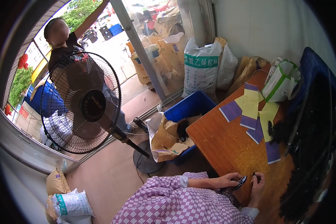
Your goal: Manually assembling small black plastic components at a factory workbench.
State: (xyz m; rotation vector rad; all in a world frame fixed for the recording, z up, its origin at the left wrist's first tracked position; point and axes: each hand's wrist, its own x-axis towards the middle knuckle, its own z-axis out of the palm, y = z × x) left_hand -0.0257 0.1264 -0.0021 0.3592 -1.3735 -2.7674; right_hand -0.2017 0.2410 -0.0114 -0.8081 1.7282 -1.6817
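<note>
My left hand (pixel 227 180) is closed on a small dark, shiny-edged object (pixel 242 182) at the near edge of the wooden table (pixel 216 127). Its exact kind cannot be made out. Just to the right, my right hand (pixel 257 186) pinches a small black piece (pixel 254 174) between thumb and fingers. The two hands are slightly apart. Beyond them on the tabletop lie several yellow and purple paper slips (pixel 250 106), partly overlapping. A large heap of black strand-like pieces (pixel 306 160) covers the table's right side.
A black standing fan (pixel 82 102) is at the left. A blue bin (pixel 192 104) holding an opened paper sack (pixel 164 140) stands beside the table. A green-trimmed white bag (pixel 282 82) sits at the far corner. White sacks (pixel 199 69) lean by the wall. Another person (pixel 61 48) stands in the doorway.
</note>
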